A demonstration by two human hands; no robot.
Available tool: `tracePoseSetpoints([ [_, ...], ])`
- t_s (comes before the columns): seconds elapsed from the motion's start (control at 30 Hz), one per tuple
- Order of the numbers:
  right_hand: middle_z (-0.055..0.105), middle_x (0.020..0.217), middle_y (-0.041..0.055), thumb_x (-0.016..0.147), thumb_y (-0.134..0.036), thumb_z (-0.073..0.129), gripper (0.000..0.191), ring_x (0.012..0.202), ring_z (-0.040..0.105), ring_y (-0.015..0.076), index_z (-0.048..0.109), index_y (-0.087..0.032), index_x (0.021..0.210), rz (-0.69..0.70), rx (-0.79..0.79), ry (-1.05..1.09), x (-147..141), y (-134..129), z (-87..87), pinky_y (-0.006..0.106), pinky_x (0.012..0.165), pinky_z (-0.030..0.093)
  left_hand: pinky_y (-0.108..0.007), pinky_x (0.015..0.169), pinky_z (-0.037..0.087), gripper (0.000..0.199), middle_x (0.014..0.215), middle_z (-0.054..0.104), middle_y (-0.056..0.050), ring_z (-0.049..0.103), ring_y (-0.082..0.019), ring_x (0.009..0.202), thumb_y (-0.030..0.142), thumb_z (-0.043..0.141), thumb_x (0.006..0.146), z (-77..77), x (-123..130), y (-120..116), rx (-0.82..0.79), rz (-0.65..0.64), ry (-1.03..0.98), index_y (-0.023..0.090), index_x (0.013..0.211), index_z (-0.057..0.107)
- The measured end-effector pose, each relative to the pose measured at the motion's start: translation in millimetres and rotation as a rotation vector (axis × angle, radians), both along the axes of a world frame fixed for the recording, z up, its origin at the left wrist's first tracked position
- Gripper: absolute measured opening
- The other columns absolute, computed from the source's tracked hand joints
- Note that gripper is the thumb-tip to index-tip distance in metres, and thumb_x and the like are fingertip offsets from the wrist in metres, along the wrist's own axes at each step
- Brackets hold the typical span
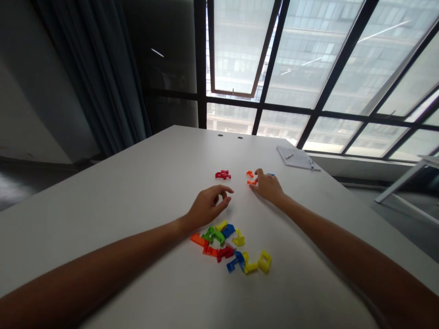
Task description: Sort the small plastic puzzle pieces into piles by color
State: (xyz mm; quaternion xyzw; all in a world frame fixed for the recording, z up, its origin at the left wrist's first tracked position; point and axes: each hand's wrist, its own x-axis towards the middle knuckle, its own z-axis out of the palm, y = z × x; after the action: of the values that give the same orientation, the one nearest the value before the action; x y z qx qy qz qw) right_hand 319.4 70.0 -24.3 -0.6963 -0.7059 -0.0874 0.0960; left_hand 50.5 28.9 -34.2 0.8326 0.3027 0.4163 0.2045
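My left hand (210, 204) hovers above the white table, its fingers curved and the thumb apart from them, with nothing in it. Below it lies a loose heap of plastic building pieces: a green piece (218, 236), a blue piece (228, 230), a red piece (225, 253), a yellow piece (265, 262) and several others. Further out, my right hand (270, 187) has thumb and index finger at a small orange plastic piece (251, 182) on the tabletop. Another orange piece (250, 173) lies just beyond. A blue piece (271, 174) shows partly behind my right hand.
Red-pink pieces (223, 174) sit together beyond my left hand. Paper sheets (297, 158) with pens lie near the right edge of the white table (137, 192). Two dark round cable holes are at the far edge, before tall windows. A dark curtain hangs left.
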Motion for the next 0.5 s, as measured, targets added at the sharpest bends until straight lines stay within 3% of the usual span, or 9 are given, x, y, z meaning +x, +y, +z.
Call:
tracePoseSetpoints([
  [0.1,0.076,0.099,0.0148,0.092,-0.042,0.067,0.049,0.095,0.071,0.0316,0.047,-0.014,0.127,-0.044,0.012,-0.026,0,18,-1.4,0.038,0.082,0.047,-0.022,0.061,0.041,0.018,0.085,0.065,0.003,0.046,-0.009,0.059,0.03,0.059,0.097,0.6,-1,-2,-0.026,-0.013,-0.012,0.023,0.111,0.069],
  [0.2,0.075,0.104,0.0158,0.091,-0.04,0.068,0.047,0.097,0.07,0.0317,0.051,-0.014,0.126,-0.023,0.094,0.032,3,17,-0.3,0.039,0.085,0.048,-0.022,0.061,0.041,0.018,0.086,0.066,0.002,0.047,-0.009,0.059,0.03,0.059,0.097,2.1,-3,0,-0.039,-0.031,-0.012,0.022,0.11,0.069],
  [0.3,0.075,0.104,0.011,0.094,-0.032,0.061,0.022,0.088,0.07,0.025,0.06,-0.018,0.11,0.156,0.221,0.219,2,-14,-0.4,0.036,0.084,0.049,-0.021,0.061,0.042,0.018,0.083,0.065,0.002,0.047,-0.009,0.059,0.029,0.058,0.097,4.3,-6,3,-0.041,-0.066,0.006,0.021,0.108,0.07],
  [0.37,0.074,0.092,0.0064,0.095,-0.03,0.057,0.012,0.08,0.069,0.0208,0.064,-0.02,0.097,0.292,0.247,0.4,-2,-48,-3.3,0.033,0.079,0.051,-0.021,0.061,0.041,0.017,0.08,0.065,0.002,0.048,-0.009,0.059,0.027,0.057,0.097,5.1,-9,5,-0.048,-0.1,0.029,0.021,0.106,0.07],
  [0.5,0.072,0.083,0.0032,0.096,-0.032,0.059,0.015,0.073,0.066,0.0184,0.068,-0.021,0.093,0.436,0.04,0.711,-17,-104,-9.4,0.03,0.071,0.052,-0.02,0.058,0.041,0.018,0.071,0.064,0.003,0.051,-0.009,0.057,0.029,0.056,0.098,3.5,-11,6,-0.086,-0.186,0.087,0.021,0.105,0.071],
])
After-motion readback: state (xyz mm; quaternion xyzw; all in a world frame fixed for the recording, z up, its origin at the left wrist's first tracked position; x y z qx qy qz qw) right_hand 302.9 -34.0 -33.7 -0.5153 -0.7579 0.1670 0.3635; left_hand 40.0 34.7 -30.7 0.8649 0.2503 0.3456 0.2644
